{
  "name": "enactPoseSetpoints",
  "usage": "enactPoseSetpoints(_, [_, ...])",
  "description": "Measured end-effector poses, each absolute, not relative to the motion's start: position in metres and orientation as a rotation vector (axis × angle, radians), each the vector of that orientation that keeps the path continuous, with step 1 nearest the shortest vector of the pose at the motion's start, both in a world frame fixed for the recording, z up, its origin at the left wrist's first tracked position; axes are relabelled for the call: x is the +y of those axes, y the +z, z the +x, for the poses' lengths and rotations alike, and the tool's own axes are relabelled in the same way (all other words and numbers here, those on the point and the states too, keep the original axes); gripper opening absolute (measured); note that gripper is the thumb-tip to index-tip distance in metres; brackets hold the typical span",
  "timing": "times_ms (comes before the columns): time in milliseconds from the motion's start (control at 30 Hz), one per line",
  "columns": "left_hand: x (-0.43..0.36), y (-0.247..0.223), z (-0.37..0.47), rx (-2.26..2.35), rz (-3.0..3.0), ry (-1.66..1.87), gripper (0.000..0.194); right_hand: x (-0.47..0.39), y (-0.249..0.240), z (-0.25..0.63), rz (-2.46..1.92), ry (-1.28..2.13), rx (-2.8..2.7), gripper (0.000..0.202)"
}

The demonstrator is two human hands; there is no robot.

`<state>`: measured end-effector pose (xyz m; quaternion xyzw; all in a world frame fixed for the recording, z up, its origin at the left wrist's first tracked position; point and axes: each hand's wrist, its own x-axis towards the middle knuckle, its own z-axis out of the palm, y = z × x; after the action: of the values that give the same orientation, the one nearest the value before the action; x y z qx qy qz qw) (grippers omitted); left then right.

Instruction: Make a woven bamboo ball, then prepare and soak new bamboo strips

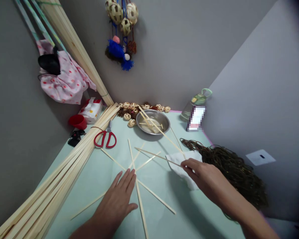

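Several thin bamboo strips (156, 196) lie crossed in a star on the pale green tabletop. Flat over their crossing rests my left hand (119, 192), fingers stretched out and thumb apart, covering part of the strips. To the right, my right hand (198, 171) pinches a bamboo strip (156, 156) raised above the table, its far end pointing left over the star. Another long strip (164, 134) runs from near the same fingers up to the metal bowl (167, 127); whether it is gripped too is hard to tell. Beneath the right fingers lies a white cloth (193, 182).
Red-handled scissors (105, 139) lie beside a long bundle of bamboo strips (72, 162) on the left. Small woven balls (132, 123) surround the bowl's left side. A phone (196, 119) leans against a bottle (186, 111) at back right. Dark cord (239, 176) is heaped at right.
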<state>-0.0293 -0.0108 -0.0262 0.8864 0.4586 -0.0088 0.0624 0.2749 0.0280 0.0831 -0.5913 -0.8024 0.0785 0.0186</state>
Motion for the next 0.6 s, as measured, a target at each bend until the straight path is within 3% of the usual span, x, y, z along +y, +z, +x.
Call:
enactPoseSetpoints(133, [-0.012, -0.028, -0.028, 1.397, 2.686, -0.041, 0.078, 0.028, 0.086, 0.277, -1.881, 0.229, -2.495, 0.027])
enactPoseSetpoints(367, [-0.012, -0.027, -0.03, 1.376, 2.747, -0.076, 0.079, 0.048, 0.069, 0.232, -1.767, 0.49, -2.578, 0.028])
enactPoseSetpoints(600, [-0.014, -0.022, -0.029, 1.41, 2.701, -0.045, 0.081, 0.072, 0.072, 0.205, -1.735, 0.251, -2.692, 0.027])
